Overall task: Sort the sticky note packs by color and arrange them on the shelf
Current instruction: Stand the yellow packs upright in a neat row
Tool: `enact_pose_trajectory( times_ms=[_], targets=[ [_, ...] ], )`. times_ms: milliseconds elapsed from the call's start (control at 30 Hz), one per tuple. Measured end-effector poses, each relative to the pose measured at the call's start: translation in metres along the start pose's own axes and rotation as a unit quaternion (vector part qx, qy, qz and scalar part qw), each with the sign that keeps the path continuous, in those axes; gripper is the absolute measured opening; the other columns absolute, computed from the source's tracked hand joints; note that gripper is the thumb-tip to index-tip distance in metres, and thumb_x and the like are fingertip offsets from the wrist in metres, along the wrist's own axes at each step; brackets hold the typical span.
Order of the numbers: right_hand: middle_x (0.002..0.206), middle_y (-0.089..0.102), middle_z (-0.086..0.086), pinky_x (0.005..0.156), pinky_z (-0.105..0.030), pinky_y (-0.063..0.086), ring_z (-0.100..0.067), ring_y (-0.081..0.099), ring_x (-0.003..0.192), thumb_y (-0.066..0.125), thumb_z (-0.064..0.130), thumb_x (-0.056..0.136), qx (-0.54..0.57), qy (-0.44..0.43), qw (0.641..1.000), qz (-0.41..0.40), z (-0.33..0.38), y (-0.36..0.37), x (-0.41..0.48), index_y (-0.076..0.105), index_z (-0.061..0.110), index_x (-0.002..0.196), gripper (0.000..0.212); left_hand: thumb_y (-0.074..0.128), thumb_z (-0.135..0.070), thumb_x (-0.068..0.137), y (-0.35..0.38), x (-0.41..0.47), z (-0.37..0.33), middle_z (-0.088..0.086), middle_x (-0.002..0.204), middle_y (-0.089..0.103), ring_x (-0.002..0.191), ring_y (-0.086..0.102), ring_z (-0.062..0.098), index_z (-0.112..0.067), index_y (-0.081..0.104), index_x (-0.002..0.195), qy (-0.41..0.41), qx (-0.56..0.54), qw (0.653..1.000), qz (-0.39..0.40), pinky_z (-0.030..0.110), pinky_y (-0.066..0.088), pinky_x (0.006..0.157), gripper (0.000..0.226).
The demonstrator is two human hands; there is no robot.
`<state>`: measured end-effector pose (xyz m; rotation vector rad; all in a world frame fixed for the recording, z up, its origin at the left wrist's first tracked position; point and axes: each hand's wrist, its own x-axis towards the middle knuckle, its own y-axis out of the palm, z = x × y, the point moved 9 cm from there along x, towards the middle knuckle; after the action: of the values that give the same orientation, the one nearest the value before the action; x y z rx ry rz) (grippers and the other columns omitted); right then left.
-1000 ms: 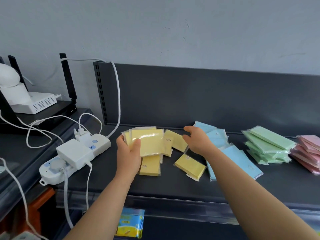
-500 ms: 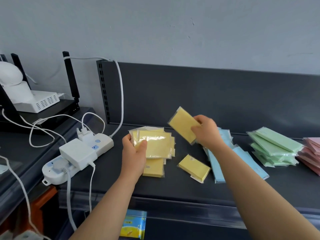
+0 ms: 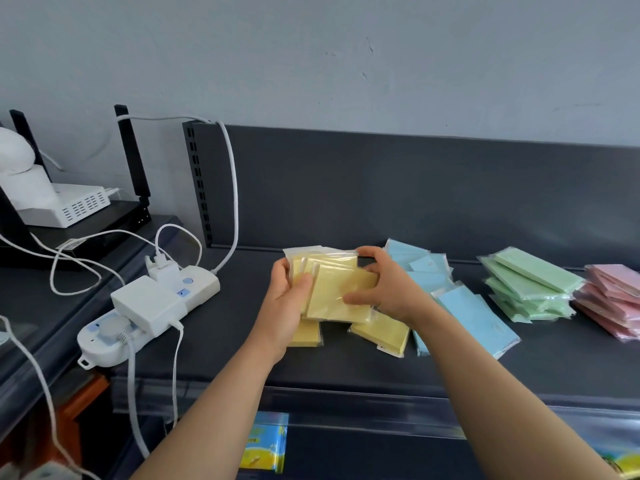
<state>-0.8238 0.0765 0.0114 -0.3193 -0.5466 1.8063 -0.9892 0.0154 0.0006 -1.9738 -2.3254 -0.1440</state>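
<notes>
Lowered one more pack, in mid-air half a second ago, onto the front of the yellow stack (image 3: 337, 296), now gripped at its left edge by the left hand (image 3: 284, 306) and pinched at its right by the right hand (image 3: 389, 292), just above the shelf (image 3: 346, 368). Gathering yellows, seemingly well along, with blue packs (image 3: 467, 306), green packs (image 3: 526, 285) and pink packs (image 3: 613, 299) piled to the right. Next, probably: square the bundle, then collect the loose yellow packs (image 3: 381, 332) lying beneath.

Glossy clear plastic wraps the yellow sticky note packs (image 3: 332, 289). The shelf (image 3: 381, 368) is matt; the nine-o'clock power strip (image 3: 202, 288), smooth white plastic.
</notes>
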Motion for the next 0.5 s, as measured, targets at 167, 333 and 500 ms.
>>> enact_pose_trajectory(
  times_ms=[167, 333, 500],
  targets=[
    [0.092, 0.058, 0.004, 0.058, -0.025, 0.053, -0.009, 0.057, 0.070, 0.081, 0.011, 0.072, 0.021, -0.038, 0.999, -0.026, 0.015, -0.010, -0.011, 0.054, 0.030, 0.098, 0.041, 0.046, -0.060, 0.089, -0.001, 0.006, -0.013, -0.003, 0.109, 0.064, 0.101, 0.062, 0.016, -0.030, 0.058, 0.107, -0.012, -0.021, 1.000, -0.003, 0.042, 0.052, 0.086, 0.037],
    [0.100, 0.056, 0.006, 0.067, -0.028, 0.051, -0.012, 0.056, 0.078, 0.076, 0.018, 0.075, -0.052, -0.039, 0.996, -0.055, 0.005, -0.011, -0.015, 0.053, 0.029, 0.110, 0.043, 0.064, -0.043, 0.076, -0.014, 0.018, -0.001, 0.002, 0.086, 0.058, 0.081, 0.054, 0.024, -0.022, 0.058, 0.081, -0.063, 0.029, 0.996, -0.061, 0.041, 0.046, 0.073, 0.022],
    [0.114, 0.042, 0.007, 0.079, -0.020, 0.043, -0.010, 0.048, 0.102, 0.074, 0.021, 0.079, -0.076, -0.078, 0.994, -0.033, 0.007, -0.005, -0.016, 0.023, 0.048, 0.144, 0.087, 0.058, -0.018, 0.085, -0.005, 0.023, -0.008, -0.001, 0.103, 0.068, 0.098, 0.063, 0.025, -0.028, 0.062, 0.093, -0.085, 0.049, 0.993, -0.065, 0.046, 0.051, 0.088, 0.014]
  ],
)
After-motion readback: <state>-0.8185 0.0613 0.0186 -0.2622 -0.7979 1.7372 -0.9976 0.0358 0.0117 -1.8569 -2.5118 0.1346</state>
